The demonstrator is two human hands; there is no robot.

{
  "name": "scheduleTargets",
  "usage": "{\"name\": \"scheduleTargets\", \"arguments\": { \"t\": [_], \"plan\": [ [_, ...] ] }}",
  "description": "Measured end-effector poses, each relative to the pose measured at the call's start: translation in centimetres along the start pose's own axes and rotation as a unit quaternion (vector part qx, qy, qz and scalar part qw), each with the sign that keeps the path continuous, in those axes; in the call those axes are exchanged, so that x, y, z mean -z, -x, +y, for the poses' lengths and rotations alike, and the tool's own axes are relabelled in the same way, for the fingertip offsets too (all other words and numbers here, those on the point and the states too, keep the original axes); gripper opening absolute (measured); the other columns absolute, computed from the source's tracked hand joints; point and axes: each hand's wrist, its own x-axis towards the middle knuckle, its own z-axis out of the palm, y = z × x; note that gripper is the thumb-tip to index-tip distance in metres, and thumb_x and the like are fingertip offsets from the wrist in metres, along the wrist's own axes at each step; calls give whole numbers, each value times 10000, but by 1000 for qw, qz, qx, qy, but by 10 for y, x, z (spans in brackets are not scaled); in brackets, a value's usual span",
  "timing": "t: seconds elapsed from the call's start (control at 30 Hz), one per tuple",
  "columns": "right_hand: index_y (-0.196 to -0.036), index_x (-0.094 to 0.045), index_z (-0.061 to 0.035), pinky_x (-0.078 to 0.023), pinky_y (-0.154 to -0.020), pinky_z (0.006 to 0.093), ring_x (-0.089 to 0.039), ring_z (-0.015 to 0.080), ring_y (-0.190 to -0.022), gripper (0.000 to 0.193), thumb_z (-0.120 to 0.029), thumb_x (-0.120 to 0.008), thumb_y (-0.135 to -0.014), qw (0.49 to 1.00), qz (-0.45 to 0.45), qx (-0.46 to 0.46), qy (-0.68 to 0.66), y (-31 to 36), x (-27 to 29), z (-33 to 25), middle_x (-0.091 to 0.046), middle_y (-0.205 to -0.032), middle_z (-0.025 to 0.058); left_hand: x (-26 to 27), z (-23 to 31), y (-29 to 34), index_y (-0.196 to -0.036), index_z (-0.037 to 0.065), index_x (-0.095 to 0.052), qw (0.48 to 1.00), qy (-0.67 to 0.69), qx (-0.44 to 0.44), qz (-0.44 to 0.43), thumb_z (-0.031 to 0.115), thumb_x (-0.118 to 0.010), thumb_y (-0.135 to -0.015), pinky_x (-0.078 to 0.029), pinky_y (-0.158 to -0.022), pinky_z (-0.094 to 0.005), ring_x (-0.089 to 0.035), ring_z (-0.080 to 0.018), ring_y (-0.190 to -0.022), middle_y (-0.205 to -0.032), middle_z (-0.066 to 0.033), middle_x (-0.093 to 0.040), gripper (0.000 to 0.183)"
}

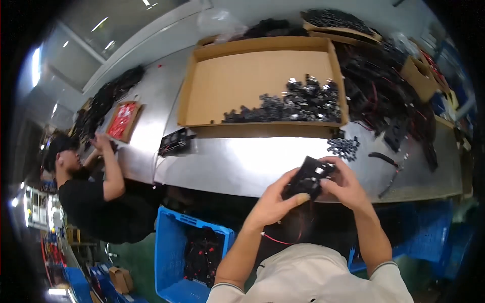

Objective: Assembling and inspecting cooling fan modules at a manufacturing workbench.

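Note:
A black plastic housing [305, 178] with small light spots on its face is held over the table's front edge. My left hand [275, 201] grips its left side, thumb across the lower edge. On the right side, my right hand [346, 186] has its fingers round the housing's edge and its thumb pressed at the face; any small part under that thumb is too small to make out. A thin red wire [280, 242] with a white end hangs below. Close by on the metal table lies a small heap of dark parts [343, 147].
A shallow cardboard box [262, 45] with many small black parts stands mid-table. Black wired pieces [389, 96] pile up at right, near a black curved cable [385, 159]. Black assemblies [176, 142] lie at left. A blue crate [169, 252] stands below; a co-worker [101, 202] works at left.

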Motion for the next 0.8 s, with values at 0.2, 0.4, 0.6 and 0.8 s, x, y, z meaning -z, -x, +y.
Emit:
{"name": "scheduleTargets", "arguments": {
  "t": [0.2, 0.4, 0.6, 0.8],
  "plan": [
    [-1349, -431, -97, -565, -676, 241, -639, 132, -892, 432, -62, -593, -950, 999, 4, -32, -34, -3, 0, 13, -615, -1127, 108, -7, -13, -2, -1427, -12, -406, 998, 45, 2, 39, 32, -708, -867, -450, -1001, -313, -563, -171, -1161, -1270, -99, -576, 638],
    [-1335, -451, -50, -552, -677, 248, -641, 126, -867, 404, -56, -584, -953, 999, 8, -5, -48, -5, 6, 26, -629, -1086, 88, -8, -12, -8, -1418, -18, -411, 999, 41, -4, 25, 40, -700, -876, -449, -999, -321, -565, -168, -1152, -1257, -101, -584, 617],
    [-1307, -473, -14, -542, -650, 261, -642, 130, -808, 385, -59, -596, -945, 997, 44, 2, -65, -11, 10, 34, -640, -1058, 95, -9, -19, -12, -1413, -15, -409, 998, 44, -5, 38, 41, -684, -892, -463, -975, -315, -579, -169, -1126, -1246, -105, -593, 591],
    [-1409, -353, 39, -540, -615, 258, -637, 134, -734, 588, -120, -648, -926, 994, 105, -15, -27, -13, -1, 34, -647, -1002, 107, -5, -21, -1, -1448, 2, -383, 995, 58, 1, 80, 30, -673, -896, -471, -969, -313, -578, -187, -1135, -1263, -117, -565, 624]
  ]
}}
